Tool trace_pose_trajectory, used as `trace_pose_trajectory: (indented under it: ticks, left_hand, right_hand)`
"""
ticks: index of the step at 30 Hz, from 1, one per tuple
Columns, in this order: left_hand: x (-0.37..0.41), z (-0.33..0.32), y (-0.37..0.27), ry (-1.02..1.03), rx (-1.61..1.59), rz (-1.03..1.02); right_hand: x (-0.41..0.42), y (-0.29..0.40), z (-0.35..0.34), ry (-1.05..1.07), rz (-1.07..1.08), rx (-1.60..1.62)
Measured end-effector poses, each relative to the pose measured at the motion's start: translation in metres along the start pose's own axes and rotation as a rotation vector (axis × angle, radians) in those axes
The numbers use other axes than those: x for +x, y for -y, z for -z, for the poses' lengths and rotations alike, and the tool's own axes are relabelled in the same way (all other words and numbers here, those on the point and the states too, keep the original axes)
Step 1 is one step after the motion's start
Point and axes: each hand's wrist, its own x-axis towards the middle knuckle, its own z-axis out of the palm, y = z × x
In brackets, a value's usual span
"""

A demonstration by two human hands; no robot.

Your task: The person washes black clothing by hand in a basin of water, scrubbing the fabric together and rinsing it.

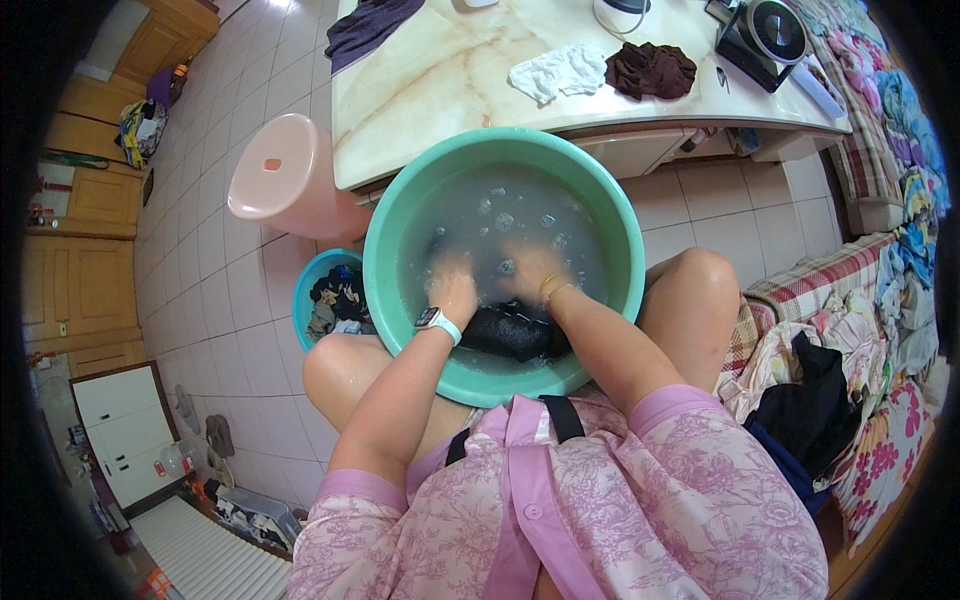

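Observation:
A large green plastic basin (pixel 506 139) of cloudy, bubbly water stands between my knees. My left hand (pixel 452 283), with a white-banded watch (pixel 429 318) on the wrist, dips into the water at the basin's left. Right of it, my right hand (pixel 531 271), with a yellow bangle (pixel 551 283) and a bracelet on the wrist, is partly under water and blurred. A black wet cloth (pixel 510 334) rises above the water between and below my wrists. The murky water hides my fingertips and whatever they touch, so I cannot tell if either hand grips the cloth.
Beyond the basin is a marble-topped table (pixel 420 97) with a white cloth (pixel 559 73) and a dark brown cloth (pixel 651 70). At the left stand a pink plastic stool (pixel 277 172) and a blue basin of clothes (pixel 306 289). Clothes (pixel 806 390) lie on a plaid-covered seat at the right.

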Motion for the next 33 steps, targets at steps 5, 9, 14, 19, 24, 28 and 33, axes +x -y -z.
trace_pose_trajectory:
  ticks: [5,9,14,19,24,28,33]
  left_hand:
    - [0.006,0.007,-0.001,0.063,-0.038,0.001]
    - [0.005,0.0,0.003,0.025,0.016,-0.016]
    - [0.006,0.002,0.002,0.01,0.021,-0.042]
    - [0.006,-0.001,0.003,0.028,0.026,-0.026]
    - [0.007,0.005,0.001,0.078,-0.023,-0.005]
    - [0.005,0.001,0.003,0.049,0.002,-0.023]
    - [0.006,-0.003,0.005,0.043,0.027,-0.03]
  right_hand:
    - [0.002,-0.009,-0.012,-0.09,0.043,0.001]
    - [0.003,-0.009,-0.011,-0.093,0.072,0.009]
    - [0.005,-0.011,-0.013,-0.082,0.068,0.037]
    - [0.006,-0.015,-0.019,-0.137,0.116,0.0]
    - [0.007,-0.017,-0.021,-0.13,0.109,-0.003]
    - [0.008,-0.015,-0.018,-0.074,0.089,-0.025]
    - [0.008,-0.017,-0.019,-0.073,0.108,-0.005]
